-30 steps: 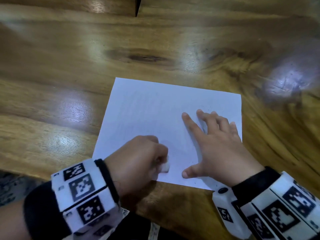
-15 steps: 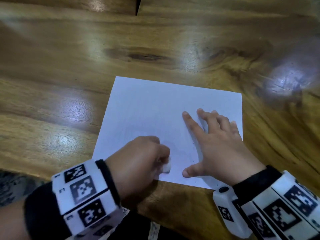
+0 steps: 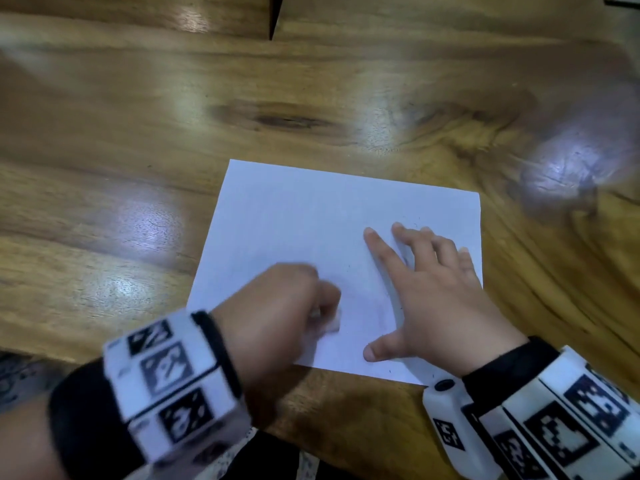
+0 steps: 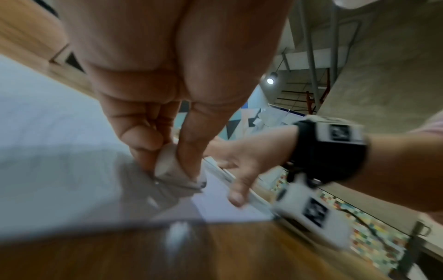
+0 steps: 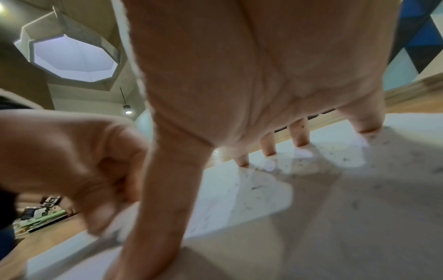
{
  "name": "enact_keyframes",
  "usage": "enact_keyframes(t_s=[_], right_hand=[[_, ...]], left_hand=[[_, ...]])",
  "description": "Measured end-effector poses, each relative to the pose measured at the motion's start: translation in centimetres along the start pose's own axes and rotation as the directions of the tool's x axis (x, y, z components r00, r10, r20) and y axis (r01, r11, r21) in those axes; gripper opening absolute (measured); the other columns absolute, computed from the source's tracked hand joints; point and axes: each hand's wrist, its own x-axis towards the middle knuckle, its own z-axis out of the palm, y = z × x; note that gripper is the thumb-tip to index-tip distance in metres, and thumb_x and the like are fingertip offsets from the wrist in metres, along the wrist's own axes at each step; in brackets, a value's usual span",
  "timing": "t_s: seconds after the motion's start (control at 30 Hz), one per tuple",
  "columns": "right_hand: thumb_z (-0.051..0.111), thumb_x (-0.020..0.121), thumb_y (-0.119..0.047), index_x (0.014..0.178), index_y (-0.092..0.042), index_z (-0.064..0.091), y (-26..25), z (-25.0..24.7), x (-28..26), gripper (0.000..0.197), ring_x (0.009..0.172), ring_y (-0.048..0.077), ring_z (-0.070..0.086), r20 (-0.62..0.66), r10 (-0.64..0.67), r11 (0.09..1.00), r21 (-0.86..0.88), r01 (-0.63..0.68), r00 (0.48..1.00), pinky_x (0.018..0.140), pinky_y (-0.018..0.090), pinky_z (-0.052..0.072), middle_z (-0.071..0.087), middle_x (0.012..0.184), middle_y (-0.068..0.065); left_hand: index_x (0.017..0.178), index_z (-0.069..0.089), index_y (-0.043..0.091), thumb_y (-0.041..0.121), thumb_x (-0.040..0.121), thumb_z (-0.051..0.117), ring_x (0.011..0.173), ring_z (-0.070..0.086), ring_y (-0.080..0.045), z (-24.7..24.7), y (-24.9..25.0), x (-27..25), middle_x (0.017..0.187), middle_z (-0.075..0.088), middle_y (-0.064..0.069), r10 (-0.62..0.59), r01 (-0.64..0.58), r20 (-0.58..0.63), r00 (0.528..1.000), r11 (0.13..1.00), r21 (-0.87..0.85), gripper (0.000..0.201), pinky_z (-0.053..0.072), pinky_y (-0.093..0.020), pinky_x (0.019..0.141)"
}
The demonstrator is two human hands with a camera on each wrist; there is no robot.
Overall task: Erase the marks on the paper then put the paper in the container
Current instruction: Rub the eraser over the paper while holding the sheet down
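Note:
A white sheet of paper point(image 3: 304, 230) lies flat on the wooden table point(image 3: 104, 140). My left hand point(image 3: 277, 306) grips a small white eraser point(image 3: 330, 320) and holds it against the paper's near part; in the left wrist view the eraser point(image 4: 167, 163) sits pinched between thumb and fingers, touching the sheet point(image 4: 48, 132). My right hand point(image 3: 433, 296) is spread flat on the paper's right half, fingertips point(image 5: 299, 140) pressing down on the paper point(image 5: 263, 189). Dark eraser crumbs dot the sheet. No container is in view.
A clear plastic object point(image 3: 581, 161), blurred, stands on the table to the right of the paper. A dark gap point(image 3: 275, 15) splits the tabletop at the far edge. The table's near edge runs just below the paper.
My left hand with the eraser has shifted slightly along the paper's near edge and is motion-blurred. The right hand stays pressed in place.

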Motion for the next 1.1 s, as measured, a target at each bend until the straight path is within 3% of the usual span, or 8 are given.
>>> enact_keyframes(t_s=[0.2,0.4,0.53,0.63,0.77,0.9,1.0,1.1], right_hand=[[0.073,0.056,-0.068,0.143,-0.024,-0.029,0.0,0.1,-0.1,0.141,0.141,0.020,-0.021,-0.021,0.017,1.000,0.020,-0.017,1.000,0.117,0.049,-0.005,-0.022,0.151,-0.012],[0.072,0.056,-0.069,0.142,-0.025,-0.031,0.1,0.1,-0.1,0.141,0.141,0.019,-0.021,-0.024,0.011,0.999,0.037,-0.010,1.000,0.116,0.048,-0.006,-0.022,0.151,-0.013],[0.072,0.057,-0.068,0.142,-0.026,-0.031,0.2,0.2,-0.2,0.140,0.141,0.018,-0.024,-0.038,0.002,0.998,0.055,0.000,0.999,0.116,0.047,-0.008,-0.023,0.151,-0.014],[0.072,0.056,-0.069,0.142,-0.026,-0.031,0.2,0.2,-0.1,0.140,0.140,0.018,-0.025,-0.037,0.003,0.998,0.057,-0.001,0.999,0.116,0.047,-0.009,-0.025,0.149,-0.016],[0.071,0.057,-0.069,0.141,-0.026,-0.032,0.2,0.1,-0.1,0.140,0.140,0.018,-0.025,-0.018,0.016,0.999,0.043,-0.016,1.000,0.116,0.047,-0.009,-0.026,0.149,-0.016],[0.069,0.058,-0.070,0.141,-0.027,-0.033,0.2,-0.1,-0.1,0.138,0.141,0.017,-0.024,-0.006,0.023,0.999,0.035,-0.023,1.000,0.116,0.045,-0.009,-0.026,0.150,-0.016],[0.060,0.070,-0.069,0.143,-0.030,-0.029,0.3,-0.4,-0.1,0.121,0.142,0.015,-0.019,-0.043,0.021,0.999,0.048,-0.019,0.999,0.117,0.043,-0.005,-0.019,0.152,-0.015],[0.054,0.076,-0.068,0.146,-0.031,-0.021,0.2,-0.8,0.1,0.110,0.135,0.012,-0.008,-0.107,0.030,0.998,0.055,-0.024,0.994,0.116,0.040,0.006,-0.006,0.152,-0.015]], left_hand=[[0.070,0.062,0.019,0.021,0.078,0.063,0.061,0.044,-0.006,-1.0,-0.2,1.9,0.061,0.042,0.013,-0.018,0.018,-0.034,0.999,1.000,-0.006,0.009,0.033,-0.009,0.056],[0.070,0.061,0.016,0.018,0.078,0.063,0.063,0.042,-0.012,-1.8,-0.4,4.6,0.067,0.048,0.004,-0.014,0.023,-0.144,0.989,0.998,0.056,0.009,0.030,-0.017,0.051],[0.056,0.044,0.019,0.024,0.080,0.061,0.062,0.048,-0.014,-0.3,-0.3,0.7,0.065,0.042,0.006,0.007,-0.007,0.007,1.000,1.000,-0.004,0.029,0.039,-0.029,0.060],[0.068,0.059,0.018,0.020,0.080,0.061,0.074,0.056,-0.014,-0.2,-0.4,0.0,0.078,0.052,0.006,-0.001,0.006,0.078,0.997,0.998,-0.058,0.012,0.047,-0.032,0.071],[0.068,0.058,0.020,0.026,0.079,0.063,0.070,0.049,-0.013,-1.8,-0.4,3.4,0.070,0.047,0.008,-0.003,0.003,-0.026,1.000,1.000,-0.013,0.014,0.031,-0.017,0.059],[0.071,0.061,0.018,0.027,0.078,0.064,0.071,0.051,-0.016,-2.3,-0.5,5.3,0.069,0.047,0.006,-0.057,0.059,-0.143,0.988,0.998,0.011,0.012,0.031,-0.024,0.060],[0.057,0.044,0.023,0.031,0.081,0.059,0.064,0.045,-0.012,-1.3,-0.2,3.2,0.066,0.042,0.008,-0.028,0.027,-0.027,0.999,0.999,-0.019,0.030,0.032,-0.024,0.060],[0.073,0.060,0.022,0.033,0.080,0.060,0.075,0.054,-0.011,-1.5,-0.1,1.5,0.080,0.058,0.005,-0.045,0.051,0.176,0.983,0.998,-0.034,0.013,0.041,-0.022,0.069]])
